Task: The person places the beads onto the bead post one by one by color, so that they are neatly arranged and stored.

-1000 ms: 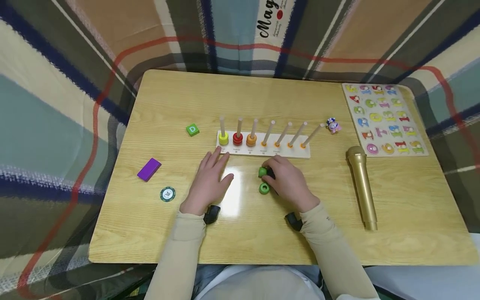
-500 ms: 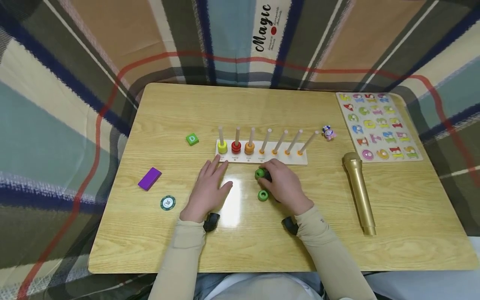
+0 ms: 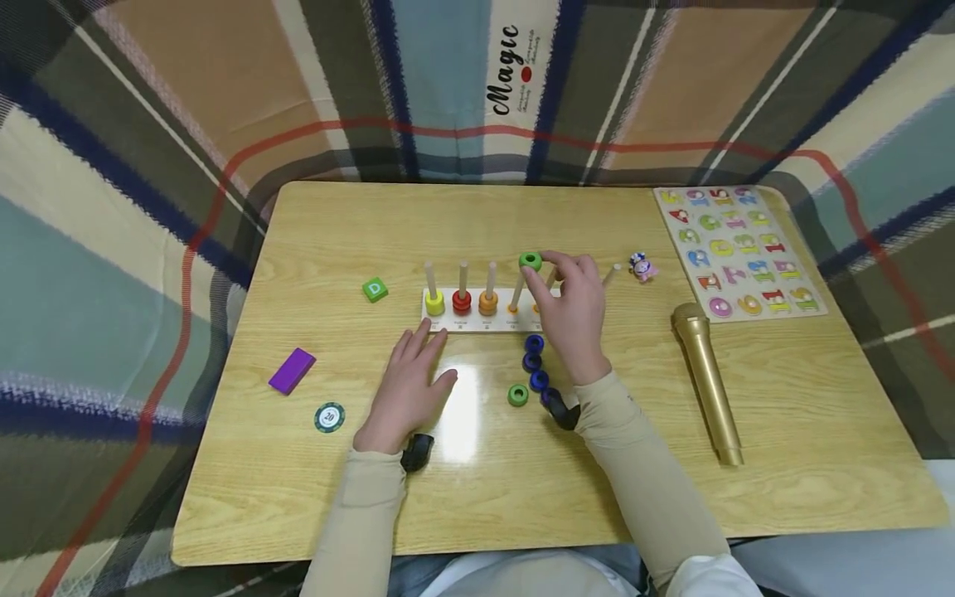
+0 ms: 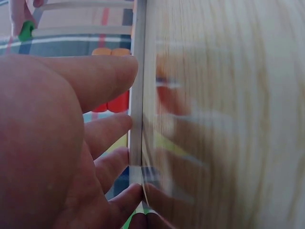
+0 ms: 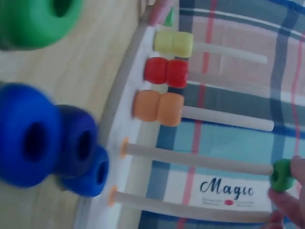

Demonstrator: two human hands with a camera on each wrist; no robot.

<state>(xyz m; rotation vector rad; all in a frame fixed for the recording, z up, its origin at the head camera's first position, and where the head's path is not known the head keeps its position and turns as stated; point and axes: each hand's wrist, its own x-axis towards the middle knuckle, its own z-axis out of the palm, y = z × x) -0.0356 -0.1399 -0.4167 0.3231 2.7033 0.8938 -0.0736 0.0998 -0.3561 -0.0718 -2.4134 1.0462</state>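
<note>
Pinching green ring [image 3: 530, 261] atop peg [image 3: 518, 290], right hand [image 3: 570, 311].

Green ring [image 3: 530, 261], blue rings [image 3: 534, 361], gold microphone [image 3: 705, 380], purple block [image 3: 292, 370] — plaid cloth [image 3: 112, 207], apparently brown-teal.

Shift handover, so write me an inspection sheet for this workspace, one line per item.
Surface: wooden table, glare patch at centre.
Job's things: peg board holding yellow, red and orange rings; green ring at the fourth peg's tip; another green ring and blue rings on the table.
Clutter: gold microphone, number puzzle, purple block, chip, D block, small figure.
Grippers: right hand pinches the raised green ring; left hand rests flat against the board.
Cables: nothing seen.
Surroundings: plaid cloth.
</note>
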